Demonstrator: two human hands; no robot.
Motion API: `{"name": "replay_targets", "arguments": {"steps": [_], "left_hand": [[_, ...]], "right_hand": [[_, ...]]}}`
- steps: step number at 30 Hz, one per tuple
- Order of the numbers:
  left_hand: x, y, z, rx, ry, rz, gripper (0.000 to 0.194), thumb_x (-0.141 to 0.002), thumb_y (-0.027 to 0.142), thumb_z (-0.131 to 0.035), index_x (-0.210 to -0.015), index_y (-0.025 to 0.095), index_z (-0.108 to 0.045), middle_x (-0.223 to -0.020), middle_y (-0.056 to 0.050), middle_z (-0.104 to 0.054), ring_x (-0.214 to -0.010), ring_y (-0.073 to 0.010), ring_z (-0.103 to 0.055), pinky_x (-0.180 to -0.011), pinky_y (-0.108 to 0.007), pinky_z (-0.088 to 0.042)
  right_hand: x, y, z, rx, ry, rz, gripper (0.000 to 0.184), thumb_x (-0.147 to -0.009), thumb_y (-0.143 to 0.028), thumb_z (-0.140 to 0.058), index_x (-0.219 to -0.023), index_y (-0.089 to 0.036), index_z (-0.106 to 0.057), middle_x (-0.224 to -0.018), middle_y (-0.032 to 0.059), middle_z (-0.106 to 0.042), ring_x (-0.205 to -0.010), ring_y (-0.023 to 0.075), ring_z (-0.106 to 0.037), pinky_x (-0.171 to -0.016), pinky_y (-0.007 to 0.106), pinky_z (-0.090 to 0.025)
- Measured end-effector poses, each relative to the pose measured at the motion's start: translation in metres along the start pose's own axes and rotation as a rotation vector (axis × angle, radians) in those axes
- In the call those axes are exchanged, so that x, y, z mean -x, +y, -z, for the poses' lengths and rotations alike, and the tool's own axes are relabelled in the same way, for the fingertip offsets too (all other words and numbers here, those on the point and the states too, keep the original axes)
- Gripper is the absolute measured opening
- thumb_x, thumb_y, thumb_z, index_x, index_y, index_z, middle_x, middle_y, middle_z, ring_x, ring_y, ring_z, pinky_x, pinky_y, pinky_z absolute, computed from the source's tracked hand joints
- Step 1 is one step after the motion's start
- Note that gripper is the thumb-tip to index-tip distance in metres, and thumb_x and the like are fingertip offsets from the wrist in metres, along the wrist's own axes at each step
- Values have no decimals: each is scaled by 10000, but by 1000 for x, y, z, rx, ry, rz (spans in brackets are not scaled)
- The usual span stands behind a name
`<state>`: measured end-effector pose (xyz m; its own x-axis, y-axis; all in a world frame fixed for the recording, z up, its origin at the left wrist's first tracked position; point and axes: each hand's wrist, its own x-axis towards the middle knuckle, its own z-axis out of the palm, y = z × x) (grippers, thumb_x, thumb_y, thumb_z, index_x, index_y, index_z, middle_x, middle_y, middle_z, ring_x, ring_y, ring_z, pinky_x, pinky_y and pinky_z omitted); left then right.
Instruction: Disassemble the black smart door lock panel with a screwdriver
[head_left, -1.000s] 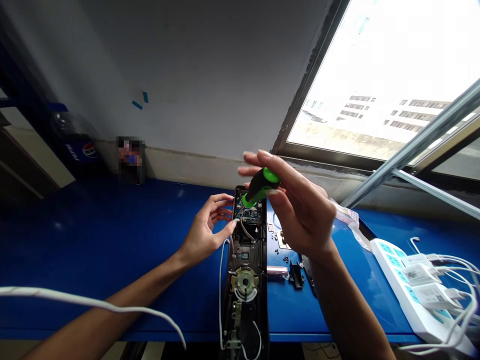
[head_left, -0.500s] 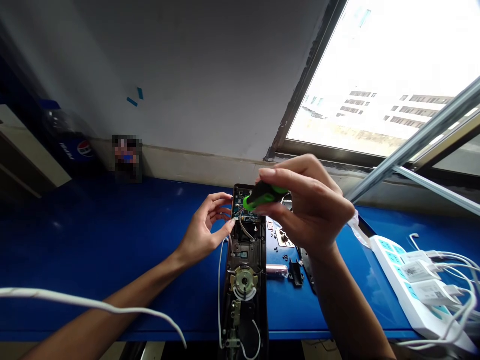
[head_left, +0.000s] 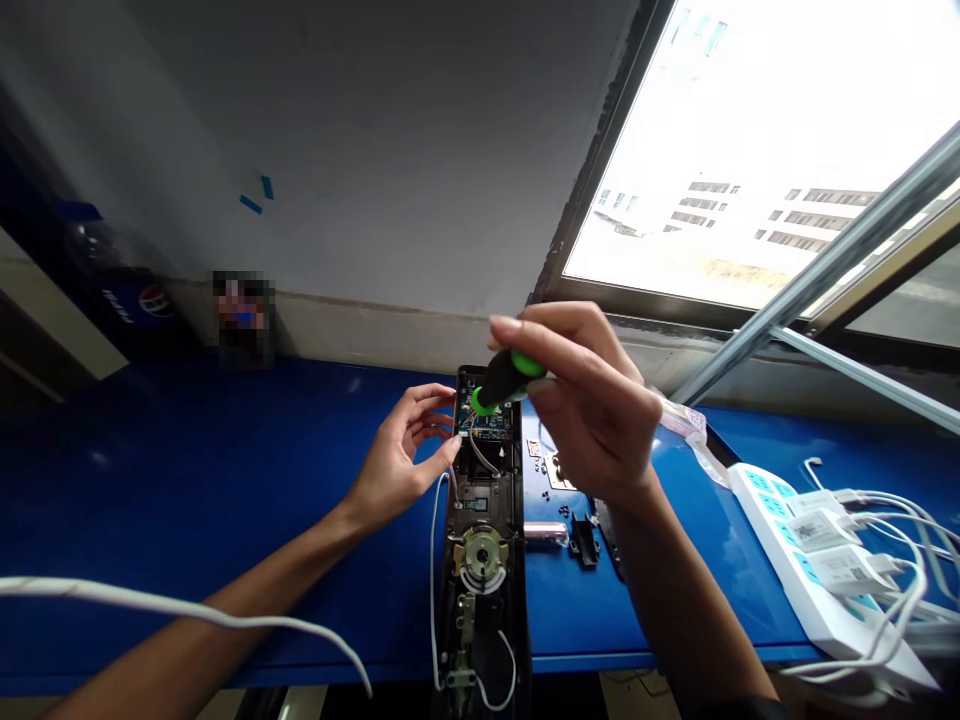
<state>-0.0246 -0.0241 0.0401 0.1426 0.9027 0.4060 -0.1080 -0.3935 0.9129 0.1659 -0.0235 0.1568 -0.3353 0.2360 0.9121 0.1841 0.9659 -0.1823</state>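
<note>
An opened electronic door lock panel [head_left: 484, 510] lies lengthwise on the blue table, showing a circuit board [head_left: 495, 425] at its far end and a round brass-coloured latch mechanism [head_left: 480, 555] lower down. My right hand [head_left: 592, 410] grips a screwdriver with a green and black handle [head_left: 506, 380], holding it above the board with the shaft and tip hidden. My left hand [head_left: 397, 450] rests beside the panel, its fingertips at the board's left edge near thin wires, holding nothing that I can see.
Small black screws [head_left: 544, 465], a black bracket [head_left: 584, 540] and a metallic cylinder [head_left: 545, 534] lie right of the panel. Further right is a white power strip [head_left: 795, 560] with plugged-in chargers and cables. A white cable [head_left: 150, 592] crosses over my left forearm. A metal rail [head_left: 847, 290] runs before the window.
The screwdriver has tilted from nearly level to pointing down toward the board, and my right hand has shifted left. The whole view has moved slightly.
</note>
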Motion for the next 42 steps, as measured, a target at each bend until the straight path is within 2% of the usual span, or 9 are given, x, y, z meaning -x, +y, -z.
{"name": "replay_targets", "arguments": {"steps": [3,7,13,19,24,28,31,37,42], "left_hand": [[0,0,0,-1,3,-5,464,-878,222,-743,-1291,246,-533,-1270,-79,-644,-1035,-176,-657,-983,-359,-547],[0,1,-1,-6,4,8,490,-861,223,-753,-1294,235,-525,-1262,-91,-657,-1065,-202,-669,-990,-384,-549],[-1,2,-1,-4,-2,-9,470,-872,223,-744,-1289,240,-529,-1277,-88,-647,-1051,-194,-663,-996,-386,-547],[0,6,0,-17,-17,9,473,-869,209,-736,-1291,230,-524,-1298,-93,-643,-1115,-217,-656,-1011,-393,-540],[-1,3,-1,0,-16,-21,460,-876,212,-739,-1283,235,-526,-1278,-86,-649,-1051,-191,-659,-991,-376,-542],[-1,2,-1,8,-15,-17,474,-869,209,-751,-1287,237,-529,-1289,-88,-643,-1111,-211,-655,-1020,-392,-532],[-1,2,0,24,-13,-11,474,-863,195,-756,-1282,245,-540,-1312,-80,-636,-1118,-201,-656,-1011,-372,-535],[-2,3,0,112,-25,51,498,-845,187,-764,-1278,229,-521,-1184,-69,-694,-985,-167,-677,-948,-354,-551],[-1,7,-2,137,-31,55,486,-840,190,-769,-1249,234,-509,-1120,-50,-704,-992,-176,-683,-943,-355,-548]], "right_hand": [[1,3,0,-56,-38,15,469,-1021,-176,-519,-1460,-335,-571,-1306,70,-668,-1091,221,-695,-879,434,-647],[1,5,2,60,94,46,413,-873,-300,-794,-1270,-383,-715,-1016,34,-652,-903,201,-685,-684,372,-660],[-2,-3,3,-60,-88,-2,472,-1031,-159,-479,-1462,-330,-566,-1364,62,-660,-1136,229,-701,-894,442,-655],[-2,-1,2,23,54,106,423,-854,-287,-819,-1266,-316,-727,-1013,36,-688,-867,177,-704,-712,332,-655],[-2,-2,2,-67,-97,49,489,-1003,-163,-551,-1467,-317,-564,-1379,63,-668,-1156,242,-704,-942,456,-638],[-2,2,2,-24,14,119,438,-905,-193,-740,-1321,-319,-684,-1130,38,-738,-980,203,-729,-789,374,-663],[-2,5,5,39,84,116,396,-823,-298,-845,-1207,-302,-745,-951,28,-664,-856,177,-681,-662,331,-642],[-2,-4,10,-150,-144,-26,555,-934,-67,-635,-1447,-268,-573,-1312,77,-701,-1137,241,-715,-927,440,-653],[-2,1,14,-18,-45,99,533,-809,-57,-801,-1307,-200,-678,-1105,66,-760,-937,209,-750,-774,362,-672]]}}
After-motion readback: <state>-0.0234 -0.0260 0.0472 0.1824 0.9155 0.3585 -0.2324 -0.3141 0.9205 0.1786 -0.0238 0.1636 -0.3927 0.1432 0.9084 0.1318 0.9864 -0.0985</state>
